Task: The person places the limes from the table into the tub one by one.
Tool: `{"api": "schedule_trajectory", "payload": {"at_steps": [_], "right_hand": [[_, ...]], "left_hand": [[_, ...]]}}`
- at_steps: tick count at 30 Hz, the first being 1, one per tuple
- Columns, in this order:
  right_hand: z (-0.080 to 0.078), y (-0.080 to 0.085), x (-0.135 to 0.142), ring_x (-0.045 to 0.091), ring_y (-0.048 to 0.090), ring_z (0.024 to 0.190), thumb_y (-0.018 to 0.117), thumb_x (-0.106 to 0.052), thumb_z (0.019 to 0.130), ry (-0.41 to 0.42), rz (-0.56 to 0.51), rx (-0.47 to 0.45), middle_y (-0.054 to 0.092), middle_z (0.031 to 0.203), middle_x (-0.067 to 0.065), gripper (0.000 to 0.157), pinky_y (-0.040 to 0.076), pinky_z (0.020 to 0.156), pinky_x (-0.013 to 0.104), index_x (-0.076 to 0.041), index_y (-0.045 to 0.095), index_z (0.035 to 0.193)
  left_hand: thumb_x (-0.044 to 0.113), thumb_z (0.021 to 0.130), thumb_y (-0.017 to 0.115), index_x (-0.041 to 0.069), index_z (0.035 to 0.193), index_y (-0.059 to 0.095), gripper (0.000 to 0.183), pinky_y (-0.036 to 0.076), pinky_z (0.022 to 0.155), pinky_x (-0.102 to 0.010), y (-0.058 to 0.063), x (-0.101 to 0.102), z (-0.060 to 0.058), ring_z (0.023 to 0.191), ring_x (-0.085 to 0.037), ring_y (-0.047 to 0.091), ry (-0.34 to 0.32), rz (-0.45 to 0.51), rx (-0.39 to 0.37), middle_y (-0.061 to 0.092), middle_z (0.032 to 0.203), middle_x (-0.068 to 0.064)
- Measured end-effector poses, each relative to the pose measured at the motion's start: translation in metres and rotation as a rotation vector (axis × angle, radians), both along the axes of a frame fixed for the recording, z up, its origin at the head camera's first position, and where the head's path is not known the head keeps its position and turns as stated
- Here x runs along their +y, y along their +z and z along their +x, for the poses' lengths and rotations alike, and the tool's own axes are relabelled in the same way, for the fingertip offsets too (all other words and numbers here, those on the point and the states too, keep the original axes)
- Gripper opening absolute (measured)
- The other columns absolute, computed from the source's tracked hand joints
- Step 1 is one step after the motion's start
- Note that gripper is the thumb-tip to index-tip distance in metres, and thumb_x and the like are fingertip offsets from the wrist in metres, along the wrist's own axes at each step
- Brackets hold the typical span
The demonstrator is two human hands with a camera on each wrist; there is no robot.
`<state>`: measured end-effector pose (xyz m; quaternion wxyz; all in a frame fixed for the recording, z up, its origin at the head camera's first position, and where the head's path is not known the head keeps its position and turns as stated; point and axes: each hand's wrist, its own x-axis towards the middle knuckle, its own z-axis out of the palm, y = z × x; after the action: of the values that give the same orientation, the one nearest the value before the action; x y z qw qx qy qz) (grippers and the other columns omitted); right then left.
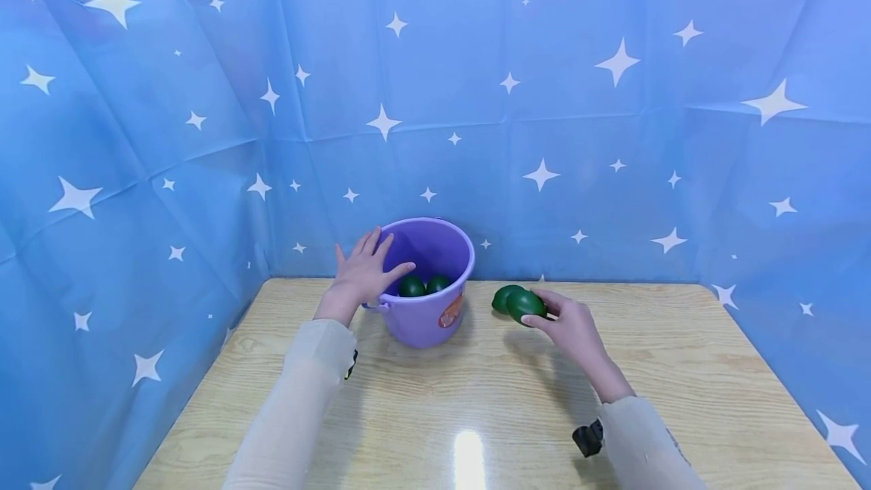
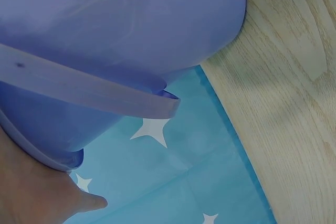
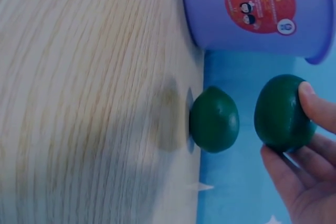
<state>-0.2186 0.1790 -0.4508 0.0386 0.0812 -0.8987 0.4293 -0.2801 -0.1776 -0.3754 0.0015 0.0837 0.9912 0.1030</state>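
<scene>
My right hand (image 1: 568, 327) grips a dark green lime (image 1: 525, 306) between thumb and fingers, raised above the table in the right wrist view. A second green lime (image 3: 214, 119) with a pointed tip lies on the table, partly behind the held one in the head view. My left hand (image 1: 363, 272) rests on the left rim of a purple bucket (image 1: 423, 325), fingers spread and thumb reaching over the opening. Inside the bucket lie two more green limes (image 1: 411, 286). The left wrist view shows the bucket's side and its handle (image 2: 89, 85) close up.
The wooden table (image 1: 408, 414) reaches back to a blue curtain (image 1: 463, 157) with white stars, which also hangs on both sides. An orange-red round label (image 3: 260, 2) is stuck on the bucket's side. A small black device (image 1: 588, 438) sits at the right wrist.
</scene>
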Motion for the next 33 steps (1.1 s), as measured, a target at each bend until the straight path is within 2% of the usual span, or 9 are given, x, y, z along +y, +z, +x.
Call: {"api": "schedule_trajectory", "payload": {"at_steps": [10, 17, 33], "right_hand": [[0.0, 0.004, -0.004, 0.04, 0.063, 0.12, 0.074, -0.026, 0.091, 0.003, 0.002, 0.018, 0.061, 0.136, 0.025, 0.059, 0.06, 0.088, 0.046, -0.003, 0.054, 0.142], [0.0, 0.006, -0.006, 0.04, 0.064, 0.119, 0.074, -0.026, 0.09, 0.005, 0.009, 0.035, 0.06, 0.136, 0.025, 0.059, 0.06, 0.087, 0.045, -0.005, 0.055, 0.142], [-0.001, 0.013, -0.01, 0.039, 0.065, 0.119, 0.075, -0.023, 0.09, 0.011, -0.003, 0.046, 0.063, 0.133, 0.024, 0.056, 0.06, 0.088, 0.046, -0.008, 0.057, 0.141]], "left_hand": [[0.082, 0.09, 0.029, 0.023, 0.162, 0.015, 0.094, -0.008, 0.118, -0.072, -0.005, -0.001, -0.004, 0.157, -0.035, 0.005, 0.004, -0.02, -0.002, 0.005, 0.17, -0.009], [0.077, 0.093, 0.035, 0.022, 0.162, 0.015, 0.09, -0.009, 0.116, -0.074, -0.002, 0.0, -0.001, 0.157, -0.035, 0.004, -0.004, -0.007, 0.002, 0.005, 0.17, -0.009], [0.076, 0.094, 0.034, 0.022, 0.162, 0.015, 0.089, -0.008, 0.117, -0.073, 0.0, 0.001, -0.001, 0.158, -0.032, 0.002, 0.0, -0.011, -0.002, 0.006, 0.17, -0.009]]}}
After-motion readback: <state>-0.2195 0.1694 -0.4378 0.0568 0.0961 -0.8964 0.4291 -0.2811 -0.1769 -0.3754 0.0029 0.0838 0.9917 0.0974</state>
